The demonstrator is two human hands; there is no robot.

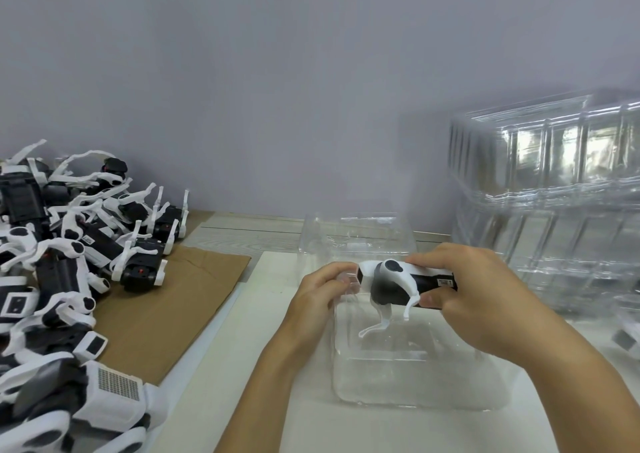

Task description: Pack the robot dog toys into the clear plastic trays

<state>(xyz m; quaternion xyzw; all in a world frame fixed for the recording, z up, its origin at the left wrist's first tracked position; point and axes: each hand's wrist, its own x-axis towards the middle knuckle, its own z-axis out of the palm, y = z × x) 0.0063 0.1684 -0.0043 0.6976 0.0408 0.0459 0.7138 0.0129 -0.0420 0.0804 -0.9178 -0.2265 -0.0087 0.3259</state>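
Toy in hand: a black-and-white robot dog toy (pixel 403 284) is held above an open clear plastic tray (pixel 415 380), body roughly level, white legs hanging down toward the tray's cavity but not yet seated in it.
Right hand: the right hand (pixel 485 300) is curled round the toy's rear end, thumb beneath and fingers (pixel 436 260) over the top.
Left hand: the left hand (pixel 318 296) is closed at the toy's front end; a pinch on the head, or on the tray's rim just there, is suggested, but which of the two cannot be told because the clear plastic blurs the contact.
Tray: the tray lies on the white bench (pixel 249 400), straight ahead, with its hinged lid standing up behind; no toy is seen inside it.
Supply: a large heap of unpacked robot dogs (pixel 69 262) is piled on brown cardboard (pixel 173 307) at the left, well apart from the tray.
Empty trays: a tall stack of clear trays (pixel 554 192) is waiting at the right.
Progress: judged early or mid-run; no filled tray can be made out, though a blurred object at the far right edge cannot be identified.
Left to do: this toy is to be lowered and pressed home, then the heap worked through.
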